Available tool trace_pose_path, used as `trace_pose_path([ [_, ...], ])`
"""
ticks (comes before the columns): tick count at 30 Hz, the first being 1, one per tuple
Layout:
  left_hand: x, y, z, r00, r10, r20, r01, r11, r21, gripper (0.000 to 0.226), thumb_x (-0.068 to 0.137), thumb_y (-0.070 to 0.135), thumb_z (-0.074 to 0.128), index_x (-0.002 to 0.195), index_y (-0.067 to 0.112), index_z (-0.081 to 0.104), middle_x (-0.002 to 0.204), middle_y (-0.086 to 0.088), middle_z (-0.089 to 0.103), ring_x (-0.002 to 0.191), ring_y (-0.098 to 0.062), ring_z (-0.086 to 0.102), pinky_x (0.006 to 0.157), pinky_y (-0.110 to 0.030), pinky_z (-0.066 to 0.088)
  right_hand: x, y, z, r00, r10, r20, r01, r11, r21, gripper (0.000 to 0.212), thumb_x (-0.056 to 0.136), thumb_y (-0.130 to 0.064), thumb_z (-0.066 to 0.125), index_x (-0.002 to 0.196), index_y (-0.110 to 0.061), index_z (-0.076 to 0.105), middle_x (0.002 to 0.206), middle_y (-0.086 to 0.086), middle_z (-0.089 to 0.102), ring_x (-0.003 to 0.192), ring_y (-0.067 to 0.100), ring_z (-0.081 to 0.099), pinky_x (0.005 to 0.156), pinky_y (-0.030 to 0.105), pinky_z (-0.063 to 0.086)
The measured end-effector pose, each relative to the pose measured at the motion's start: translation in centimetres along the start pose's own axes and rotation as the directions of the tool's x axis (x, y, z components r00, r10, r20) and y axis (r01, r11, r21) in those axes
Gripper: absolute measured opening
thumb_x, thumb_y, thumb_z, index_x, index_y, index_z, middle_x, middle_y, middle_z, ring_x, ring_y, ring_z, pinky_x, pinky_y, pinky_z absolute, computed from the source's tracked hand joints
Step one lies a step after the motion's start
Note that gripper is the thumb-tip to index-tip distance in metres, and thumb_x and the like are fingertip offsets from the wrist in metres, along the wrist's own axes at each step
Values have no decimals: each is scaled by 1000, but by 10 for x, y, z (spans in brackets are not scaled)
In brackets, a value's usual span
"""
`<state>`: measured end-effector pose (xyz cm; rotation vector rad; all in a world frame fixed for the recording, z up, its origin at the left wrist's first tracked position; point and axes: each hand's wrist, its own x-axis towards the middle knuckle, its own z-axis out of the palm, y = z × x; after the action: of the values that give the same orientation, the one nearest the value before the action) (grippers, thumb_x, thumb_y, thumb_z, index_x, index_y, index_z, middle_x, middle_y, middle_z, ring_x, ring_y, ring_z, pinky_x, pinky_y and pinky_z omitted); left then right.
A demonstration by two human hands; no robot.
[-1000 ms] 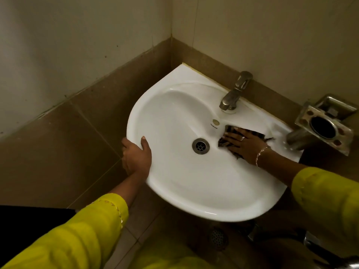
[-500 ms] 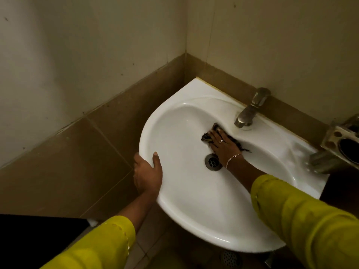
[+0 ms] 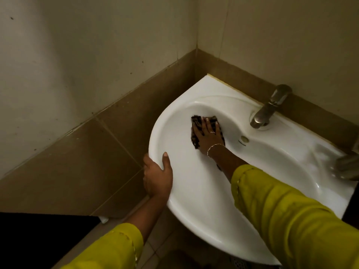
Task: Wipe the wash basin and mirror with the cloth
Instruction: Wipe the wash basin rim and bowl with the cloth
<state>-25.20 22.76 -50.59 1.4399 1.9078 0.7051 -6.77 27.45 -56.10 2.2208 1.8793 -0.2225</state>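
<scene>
A dark patterned cloth (image 3: 194,123) lay flat against the inner wall of the white wash basin (image 3: 194,210), at about eleven o'clock of the bowl as seen from where the person stood. The right hand (image 3: 206,135) pressed down on it, palm flat and fingers straight and slightly spread, so that only the cloth's far edge and left side showed around the hand. A ring (image 3: 212,132) sat on one finger and a thin bracelet (image 3: 213,147) circled the wrist.

The left hand (image 3: 157,175) gripped the basin's rim at about nine o'clock, thumb laid over the top edge and fingers curled round the outside. Both arms wore yellow sleeves (image 3: 291,210) pushed back from the wrists.

A metal tap (image 3: 268,109) stood on the basin's back ledge at about one o'clock, with the small round overflow hole (image 3: 244,139) just below it on the bowl's wall, near the cloth but apart from it. At three o'clock, by the frame's edge, a blurred metal fixture (image 3: 347,167) hung over the rim; what it was could not be told.

The basin was set into a corner, brown tiles (image 3: 77,162) running along the lower walls and paler wall above. Beneath the front rim, at six o'clock, part of a floor drain grate (image 3: 239,263) showed.
</scene>
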Motion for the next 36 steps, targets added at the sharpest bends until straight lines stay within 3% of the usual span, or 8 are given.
trace_pose_path([
  [5, 1, -2, 1, 1000, 0, 0, 0, 1000, -14, 50, 92, 36, 45, 131, 5, 38, 127, -21, 54, 113, -40, 53, 93, -45, 45, 12, -34, -13, 997, 79, 16, -79, 916, 393, 73, 96, -27, 40, 147, -21, -11, 154, 18, -17, 141, 38, -15, 111, 60, -1],
  [10, 3, -2, 2, 1000, -11, -9, 11, 1000, -17, 50, 93, 36, 43, 133, 6, 37, 128, -21, 54, 114, -40, 53, 92, -45, 43, 11, -54, -21, 996, -56, -69, 87, 750, 655, 69, 95, -21, 42, 147, -20, -4, 154, 16, -17, 140, 36, -21, 111, 60, -6],
  [19, 2, 0, 0, 1000, 2, -13, -2, 1000, -19, 50, 96, 37, 37, 132, 4, 37, 129, -24, 52, 115, -41, 52, 90, -44, 42, -27, -77, -6, 960, -271, -71, 245, 690, 681, 79, 77, -53, 20, 147, -23, 2, 157, 12, -8, 143, 32, -15, 114, 56, 1],
  [23, 1, 1, 0, 1000, -1, -1, 1, 999, -42, 50, 97, 37, 33, 136, 6, 35, 132, -23, 51, 118, -40, 50, 92, -42, 40, -48, -76, 3, 934, -357, -27, 268, 648, 713, 97, 64, -71, 12, 147, -23, 5, 158, 8, -3, 143, 30, -13, 115, 53, 3],
  [28, 1, -1, -1, 1000, 5, -7, -6, 997, -80, 50, 97, 37, 31, 133, 4, 38, 131, -24, 52, 118, -40, 50, 92, -41, 40, -76, -70, -1, 871, -490, 14, 297, 551, 779, 118, 55, -95, 7, 147, -21, 4, 158, 6, -4, 143, 28, -17, 113, 48, -6],
  [30, 1, -1, -1, 1000, 9, -6, -10, 996, -85, 50, 97, 38, 31, 133, 3, 38, 130, -24, 52, 117, -40, 51, 92, -41, 40, -88, -68, -3, 853, -518, 70, 271, 552, 789, 101, 71, -85, 19, 147, -21, 3, 157, 7, -8, 142, 27, -18, 114, 48, -10],
  [33, 0, -1, -1, 1000, 11, -7, -12, 997, -75, 51, 97, 39, 30, 133, 3, 38, 129, -24, 53, 116, -40, 51, 91, -41, 40, -106, -60, -7, 814, -557, 161, 224, 559, 798, 73, 87, -41, 36, 147, -17, 1, 156, 9, -12, 142, 24, -20, 116, 50, -8],
  [36, 0, -1, -1, 1000, 22, -10, -23, 999, -49, 52, 97, 39, 30, 132, 2, 37, 127, -26, 53, 115, -41, 52, 90, -41, 41, -127, -51, -10, 785, -589, 192, 219, 554, 804, 63, 98, -18, 40, 147, -13, 2, 156, 8, -11, 140, 19, -20, 115, 36, -13],
])
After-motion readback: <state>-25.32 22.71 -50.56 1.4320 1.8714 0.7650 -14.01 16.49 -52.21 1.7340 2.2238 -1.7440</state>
